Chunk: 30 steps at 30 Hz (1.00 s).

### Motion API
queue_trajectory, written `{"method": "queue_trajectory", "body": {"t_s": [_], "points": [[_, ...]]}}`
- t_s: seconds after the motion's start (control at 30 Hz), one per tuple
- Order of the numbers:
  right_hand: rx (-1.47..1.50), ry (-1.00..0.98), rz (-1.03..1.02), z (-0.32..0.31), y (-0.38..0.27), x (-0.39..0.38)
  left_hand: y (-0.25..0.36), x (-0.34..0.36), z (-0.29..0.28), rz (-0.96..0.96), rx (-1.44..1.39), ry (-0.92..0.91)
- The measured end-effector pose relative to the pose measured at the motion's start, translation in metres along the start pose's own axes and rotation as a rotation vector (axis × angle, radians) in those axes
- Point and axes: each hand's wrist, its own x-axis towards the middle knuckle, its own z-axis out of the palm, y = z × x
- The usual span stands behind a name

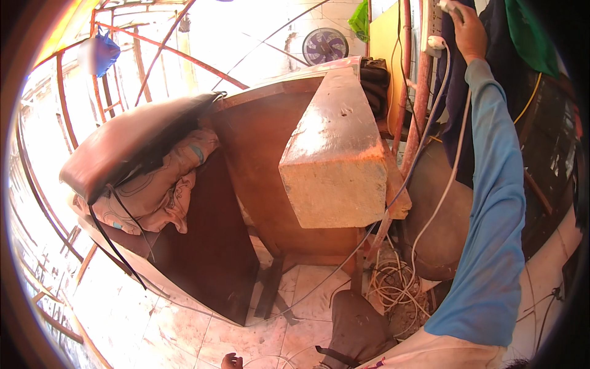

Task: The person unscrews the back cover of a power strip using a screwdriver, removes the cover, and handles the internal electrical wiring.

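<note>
1. White plug (436, 42) sits seated in the white power strip (430, 24) mounted upright at the top right of view, beside the rusty red vertical pipe (423, 86); two white cables (452, 166) drop from there past the pipe.
2. Right hand (469, 31), arm in a long blue sleeve (495, 203), is raised to the strip's upper end; fingers curled around a small pale object (448, 6) at the frame's top edge; can't tell what the object is, or how tight the grip is.
3. Left hand (232, 361): only a sliver at the bottom edge, low over the pale floor tiles (184, 320); can't tell whether open or closed, nothing seen in it.
4. Cables end in a tangled coil of white wire (393, 286) on the floor, next to a large rounded brown vessel (439, 215).
5. Left of the pipe: big rectangular pale wooden block (335, 154) on a brown wooden bench (258, 160); a dark rag (375, 77) lies at the block's far end.
6. Further left: brown cushioned seat pad (123, 144) resting on bundled patterned cloth (163, 194); black strap (114, 246) hangs below.
7. Background: purple fan (325, 45), blue plastic bag (101, 54) hanging on the red metal frame (160, 49); dark and green garments (528, 37) hang right of the hand.
</note>
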Motion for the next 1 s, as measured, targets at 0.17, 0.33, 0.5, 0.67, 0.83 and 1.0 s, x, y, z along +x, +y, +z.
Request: {"method": "queue_trajectory", "body": {"t_s": [0.17,0.33,0.5,0.67,0.83,1.0], "points": [[0.972,-0.052,0.636,-0.005,-0.062,0.015,-0.033,-0.002,0.009,-0.077,-0.04,-0.13],[0.647,-0.178,0.558,0.025,0.033,-0.011,-0.028,0.002,0.023,-0.075,-0.042,-0.182],[0.211,-0.125,0.272,0.015,0.045,-0.043,-0.043,-0.01,0.011,-0.152,-0.029,-0.198],[-0.05,-0.175,-0.083,0.006,0.003,-0.021,-0.041,-0.02,0.0,-0.196,0.075,-0.266],[-0.223,-0.227,-0.131,0.001,0.006,-0.014,-0.02,-0.021,-0.006,-0.253,0.003,-0.258],[-0.206,-0.264,-0.109,-0.005,0.005,-0.015,-0.028,-0.021,0.0,-0.285,-0.099,-0.256]]}}
